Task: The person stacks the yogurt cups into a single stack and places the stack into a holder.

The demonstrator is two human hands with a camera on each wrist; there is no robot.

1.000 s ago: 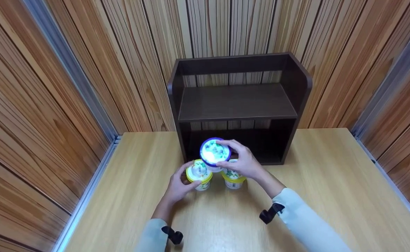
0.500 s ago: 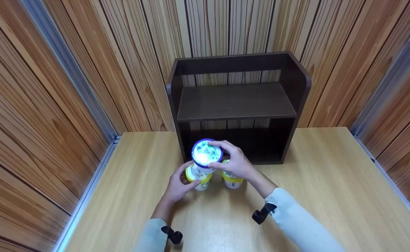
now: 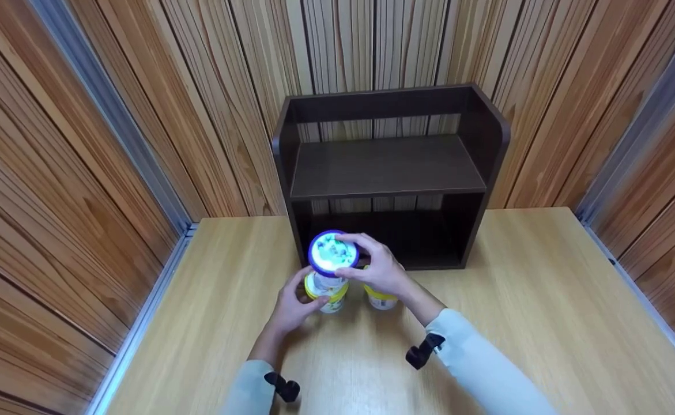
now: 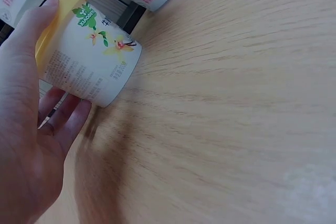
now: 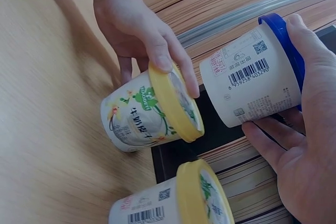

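Observation:
My left hand (image 3: pixel 291 305) grips a white paper tub (image 4: pixel 94 51) with a yellow lid, thumb and fingers round its lid rim, and the tub stands upright on the table. Above it, my right hand (image 3: pixel 384 270) holds a similar white tub (image 5: pixel 252 80) with a blue lid (image 3: pixel 327 253), by the lid's edge. A gap shows between this tub's base and the yellow lid (image 5: pixel 170 103) in the right wrist view. Beside them on the right stands a second yellow-lidded tub (image 3: pixel 381 300), partly hidden by my right hand; no hand grips it.
A dark brown two-level shelf (image 3: pixel 389 167) stands right behind the tubs against the wood-panelled wall (image 3: pixel 227 115). The light wood table (image 3: pixel 227 259) stretches out to both sides. Metal strips (image 3: pixel 141 317) run along its side edges.
My right hand has carried the blue-lidded tub leftward, from between the two yellow-lidded tubs to over the left one. My left hand has stayed in place on its tub.

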